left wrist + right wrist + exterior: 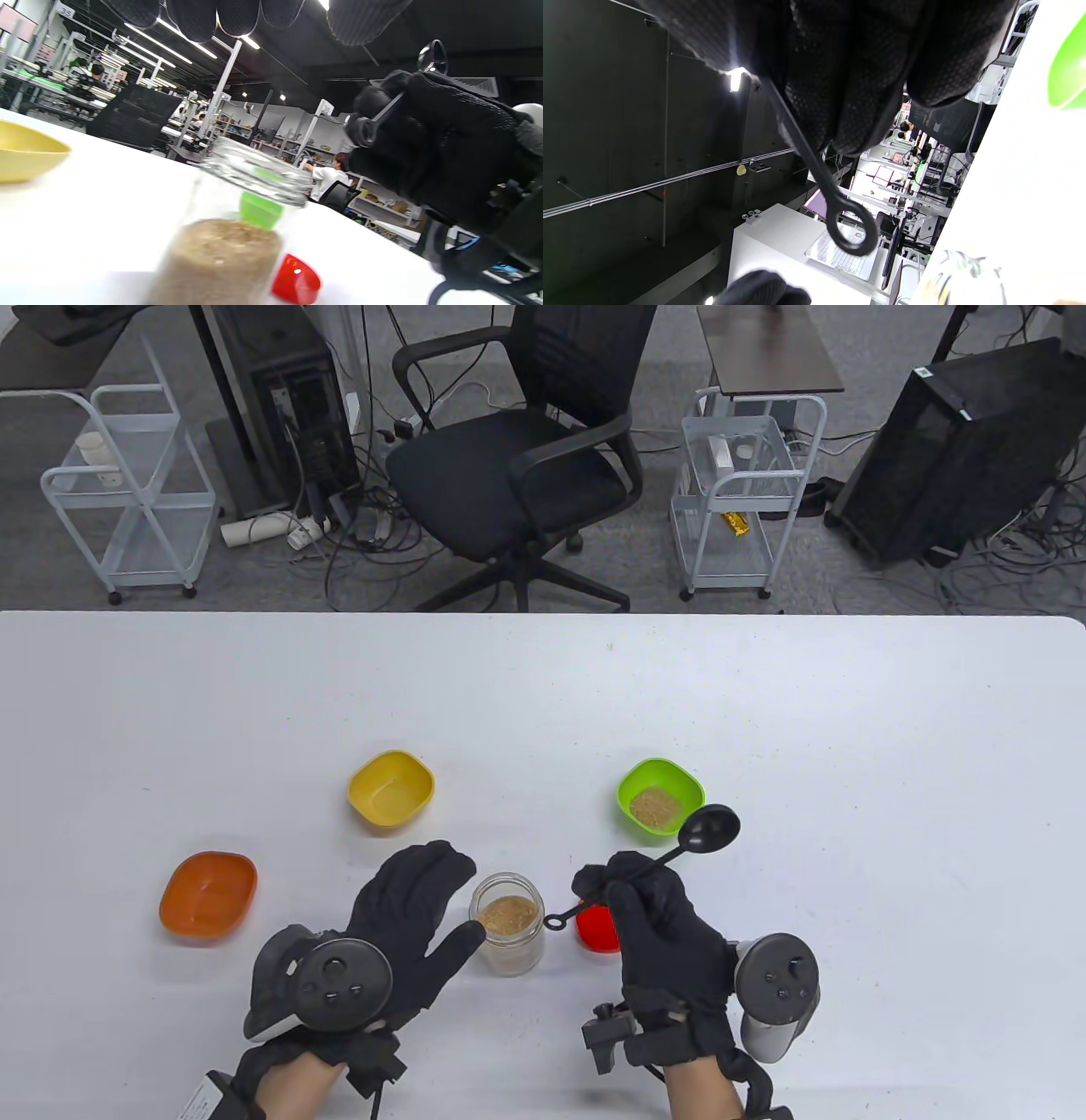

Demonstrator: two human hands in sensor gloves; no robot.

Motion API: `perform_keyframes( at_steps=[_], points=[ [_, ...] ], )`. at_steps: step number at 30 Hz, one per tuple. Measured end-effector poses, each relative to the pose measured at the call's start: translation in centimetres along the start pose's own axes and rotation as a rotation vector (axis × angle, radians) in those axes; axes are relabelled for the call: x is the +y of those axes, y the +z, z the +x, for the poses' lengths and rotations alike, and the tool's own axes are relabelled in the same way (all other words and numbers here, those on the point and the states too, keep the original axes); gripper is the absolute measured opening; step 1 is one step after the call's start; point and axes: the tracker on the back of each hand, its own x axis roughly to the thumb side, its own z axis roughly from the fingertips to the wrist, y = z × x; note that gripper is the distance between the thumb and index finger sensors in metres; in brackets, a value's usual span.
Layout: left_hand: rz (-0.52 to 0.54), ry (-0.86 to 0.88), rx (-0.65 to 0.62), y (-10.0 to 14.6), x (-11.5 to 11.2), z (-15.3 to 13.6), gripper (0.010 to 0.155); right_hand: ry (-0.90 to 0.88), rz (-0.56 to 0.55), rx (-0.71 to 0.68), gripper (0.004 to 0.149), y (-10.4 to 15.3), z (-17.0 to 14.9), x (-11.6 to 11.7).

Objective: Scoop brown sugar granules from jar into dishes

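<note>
We see lab-style office: office chair [517, 466], computer towers [288, 407], wire carts [738, 492], tangled floor cables [365, 526].

Work table in an open lab, with office furniture behind it.
A white table [848, 712] fills the lower half of the table view. Beyond its far edge lies grey carpet [814, 577]. A black office chair [517, 458] stands at centre, with a white wire trolley [127, 487] to its left and a second trolley [740, 496] to its right. A black computer tower [280, 407] and a black cabinet [959, 449] flank these, with loose cables [365, 534] on the floor. The left wrist view shows a dark ceiling with strip lights [161, 44] and white posts [220, 84].
</note>
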Motion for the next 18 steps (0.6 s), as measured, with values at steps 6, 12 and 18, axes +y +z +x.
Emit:
perform_keyframes(
  at_steps=[6,12,18],
  points=[
    [-0.029,-0.099,0.067,1.2,-0.7,-2.4,0.073,0.019,-0.009,0.011,0.041,0.0,-0.1,0.1],
    [-0.100,-0.188,0.120,1.7,-1.9,-3.6,0.075,0.019,0.067,-0.011,0.048,0.0,0.0,0.7],
    [-0.104,-0.173,0.155,2.1,-2.2,-4.1,0.075,0.084,0.055,-0.023,0.045,0.4,0.2,1.0]
  ],
)
